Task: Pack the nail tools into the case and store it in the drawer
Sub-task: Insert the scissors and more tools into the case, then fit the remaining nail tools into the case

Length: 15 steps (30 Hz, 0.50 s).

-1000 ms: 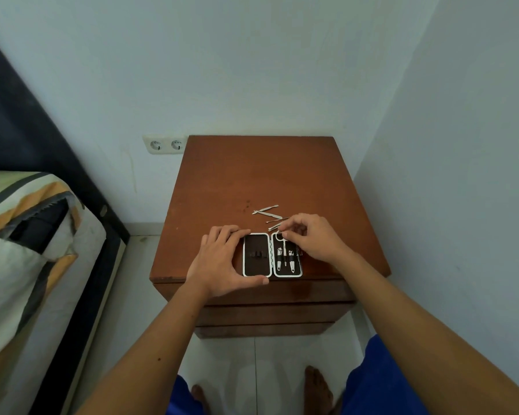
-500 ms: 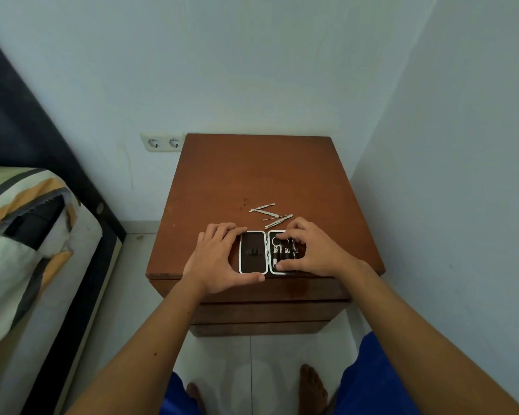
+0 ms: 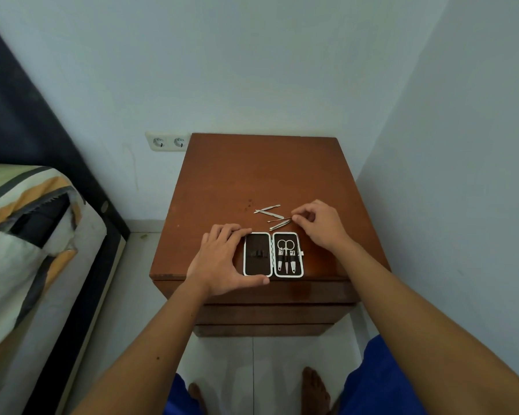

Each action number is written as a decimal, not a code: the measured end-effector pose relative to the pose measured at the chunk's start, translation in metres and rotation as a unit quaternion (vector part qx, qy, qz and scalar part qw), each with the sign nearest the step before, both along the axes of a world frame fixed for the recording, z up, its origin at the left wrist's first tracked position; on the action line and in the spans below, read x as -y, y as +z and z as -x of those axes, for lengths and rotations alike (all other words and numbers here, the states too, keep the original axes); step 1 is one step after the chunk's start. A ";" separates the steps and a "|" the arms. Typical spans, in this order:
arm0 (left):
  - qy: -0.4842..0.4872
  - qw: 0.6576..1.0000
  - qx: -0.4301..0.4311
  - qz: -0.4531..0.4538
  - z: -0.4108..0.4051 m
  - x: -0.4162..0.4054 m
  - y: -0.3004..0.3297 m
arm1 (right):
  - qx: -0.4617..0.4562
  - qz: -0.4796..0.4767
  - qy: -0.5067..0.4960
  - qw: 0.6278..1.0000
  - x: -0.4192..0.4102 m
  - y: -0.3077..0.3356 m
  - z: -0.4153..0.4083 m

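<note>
A small black case (image 3: 257, 244) with a white rim lies open near the front edge of the brown nightstand (image 3: 252, 175). Its right half holds small scissors (image 3: 285, 245) between two nail clippers. My left hand (image 3: 222, 259) grips the case's left half, thumb along its near edge. Behind the case lie several thin metal nail tools (image 3: 268, 208). My right hand (image 3: 319, 224) pinches the end of a thin metal pick (image 3: 279, 219) among them, the pick still lying on the wood.
Drawer fronts (image 3: 270, 313) sit shut below the nightstand top. A double wall socket (image 3: 168, 142) is behind its left corner. A bed with a striped cover (image 3: 27, 235) stands at the left. A wall closes in on the right, and my bare feet stand on white tiles.
My right hand has lifted off the case's right half and moved back and right to the loose tools, pinching the thin pick. The left hand stays on the case.
</note>
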<state>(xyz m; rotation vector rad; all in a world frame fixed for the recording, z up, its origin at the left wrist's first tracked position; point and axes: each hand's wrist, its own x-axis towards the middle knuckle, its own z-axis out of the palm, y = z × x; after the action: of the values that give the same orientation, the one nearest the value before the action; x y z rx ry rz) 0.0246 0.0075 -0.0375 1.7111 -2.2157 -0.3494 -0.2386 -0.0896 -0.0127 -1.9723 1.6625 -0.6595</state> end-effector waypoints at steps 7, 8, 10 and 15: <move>-0.002 1.000 0.001 -0.002 -0.001 0.001 -0.002 | -0.027 0.030 0.054 0.998 0.004 -0.009 0.009; -0.002 1.000 0.001 -0.001 -0.001 0.001 -0.002 | -0.032 0.033 0.061 0.997 0.004 -0.009 0.010; -0.002 1.000 0.000 0.000 -0.001 0.001 -0.002 | -0.022 0.036 0.055 0.998 0.003 -0.007 0.012; -0.003 1.000 -0.001 -0.002 -0.001 0.001 -0.001 | 0.100 0.007 -0.002 0.995 0.001 0.005 0.016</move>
<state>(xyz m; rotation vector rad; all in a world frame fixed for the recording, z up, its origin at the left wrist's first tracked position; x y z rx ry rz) 0.0254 0.0065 -0.0385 1.7047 -2.2211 -0.3582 -0.2547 -0.0907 -0.0075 -1.8466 1.5437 -0.8436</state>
